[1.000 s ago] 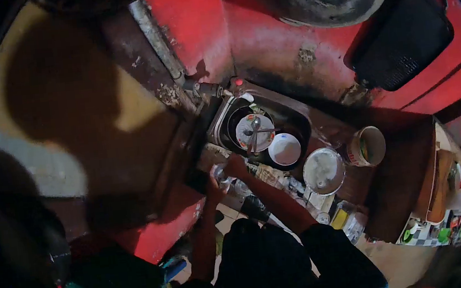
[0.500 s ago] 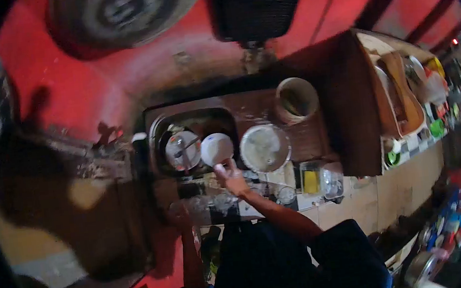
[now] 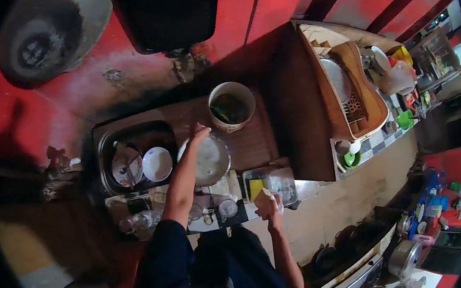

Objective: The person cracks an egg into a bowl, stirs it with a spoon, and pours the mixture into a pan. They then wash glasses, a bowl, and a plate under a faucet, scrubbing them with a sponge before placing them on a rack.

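Note:
My left hand reaches across a round basin of cloudy water and is closed at its far rim, close to a pail. I cannot see what, if anything, its fingers hold. Lower right, my right hand grips a pale sponge-like block, with white suds on the fingers. That hand is at the front edge of a clear plastic container, which has a yellow block in it. A white bowl sits in the sink, beside a plate with utensils on it.
Several glasses stand along the tiled front ledge, left of my forearm. The metal sink is at the left. Right of the drainboard rises a brown wooden panel, with a dish rack behind it.
My right hand has left the white bowl and moved right to the plastic container, now gripping the pale block. My left hand has come up from the ledge over the basin. The view has shifted right.

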`<state>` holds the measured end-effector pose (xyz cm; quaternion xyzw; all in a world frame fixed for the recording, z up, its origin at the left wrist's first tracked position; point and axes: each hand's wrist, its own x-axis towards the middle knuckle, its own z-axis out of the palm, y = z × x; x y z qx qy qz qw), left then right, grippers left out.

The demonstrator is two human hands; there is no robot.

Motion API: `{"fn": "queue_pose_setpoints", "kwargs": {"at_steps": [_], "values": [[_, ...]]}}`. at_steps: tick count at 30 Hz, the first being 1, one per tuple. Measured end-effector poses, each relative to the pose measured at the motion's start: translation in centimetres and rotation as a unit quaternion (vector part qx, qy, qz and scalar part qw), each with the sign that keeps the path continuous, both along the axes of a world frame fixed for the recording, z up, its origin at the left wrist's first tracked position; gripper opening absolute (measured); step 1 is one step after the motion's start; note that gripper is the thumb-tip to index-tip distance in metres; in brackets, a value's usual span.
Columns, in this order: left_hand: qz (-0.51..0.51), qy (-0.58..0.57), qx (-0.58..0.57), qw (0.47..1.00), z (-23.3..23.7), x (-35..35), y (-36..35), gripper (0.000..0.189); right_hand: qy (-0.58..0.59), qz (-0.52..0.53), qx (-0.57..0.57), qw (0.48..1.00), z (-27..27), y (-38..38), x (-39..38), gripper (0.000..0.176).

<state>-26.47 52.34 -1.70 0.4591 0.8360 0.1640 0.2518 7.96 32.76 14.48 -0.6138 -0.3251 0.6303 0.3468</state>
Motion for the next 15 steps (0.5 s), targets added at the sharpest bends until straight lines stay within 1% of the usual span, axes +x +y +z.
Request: {"fn": "queue_pose_setpoints", "kwargs": {"at_steps": [1, 2, 3, 4, 5, 6, 7, 8, 9, 10, 11, 12, 13, 14, 15], "values": [[0.053, -0.097, 0.002, 0.994, -5.3, -1.3, 1.8, 0.043, -0.009, -0.02, 0.034, 0.999, 0.1, -0.5, 0.7, 0.042], [0.104, -0.192, 0.005, 0.976, -8.0, -2.3, 2.9, 0.043, -0.017, -0.041, 0.069, 0.997, 0.0, -1.1, 1.3, 0.041], [0.101, -0.196, 0.009, 0.975, -6.8, -2.5, 3.0, 0.043, -0.006, -0.022, 0.027, 0.999, -0.1, -1.4, 2.2, 0.04], [0.165, -0.29, 0.07, 0.94, -5.7, -2.6, 2.4, 0.042, -0.011, -0.025, 0.03, 0.999, -0.5, -1.5, 2.8, 0.04], [0.225, -0.38, 0.127, 0.888, -4.1, -2.5, 1.6, 0.04, -0.04, 0.009, 0.073, 0.997, -0.1, -1.8, 3.1, 0.041], [0.284, -0.463, 0.179, 0.821, -4.4, -2.8, 1.0, 0.039, -0.069, 0.043, 0.115, 0.99, 0.3, -2.2, 3.2, 0.041], [0.284, -0.466, 0.176, 0.819, -4.5, -3.5, 0.2, 0.039, -0.073, 0.042, 0.113, 0.99, -0.2, -2.5, 3.3, 0.041], [0.279, -0.357, 0.229, 0.861, -5.9, -5.0, 0.0, 0.039, 0.005, 0.008, 0.058, 0.998, -1.2, -2.2, 3.1, 0.042], [0.271, -0.241, 0.282, 0.888, -6.3, -6.4, -0.1, 0.038, 0.085, -0.023, 0.005, 0.996, -1.7, -1.7, 2.6, 0.042], [0.273, -0.239, 0.287, 0.886, -4.4, -7.0, -1.2, 0.038, 0.088, -0.019, 0.008, 0.996, -1.3, -1.2, 1.7, 0.042], [0.298, -0.358, 0.298, 0.834, -2.7, -7.6, -3.4, 0.032, 0.083, 0.016, 0.028, 0.996, -0.9, -0.8, 0.7, 0.043], [0.318, -0.469, 0.3, 0.767, 0.3, -7.7, -6.5, 0.027, 0.077, 0.05, 0.044, 0.995, -0.5, -0.9, -0.5, 0.043], [0.448, -0.507, 0.223, 0.702, 7.0, -6.1, -9.5, 0.025, 0.016, 0.04, 0.108, 0.993, -0.9, -1.1, -2.0, 0.044], [0.425, -0.548, 0.33, 0.641, 3.9, -7.2, -12.1, 0.025, 0.057, 0.111, 0.088, 0.988, -1.8, -0.1, -2.5, 0.043], [0.414, -0.604, 0.31, 0.606, 4.7, -7.2, -14.9, 0.026, 0.044, 0.152, 0.109, 0.981, -0.5, 0.5, -4.4, 0.041]]}}
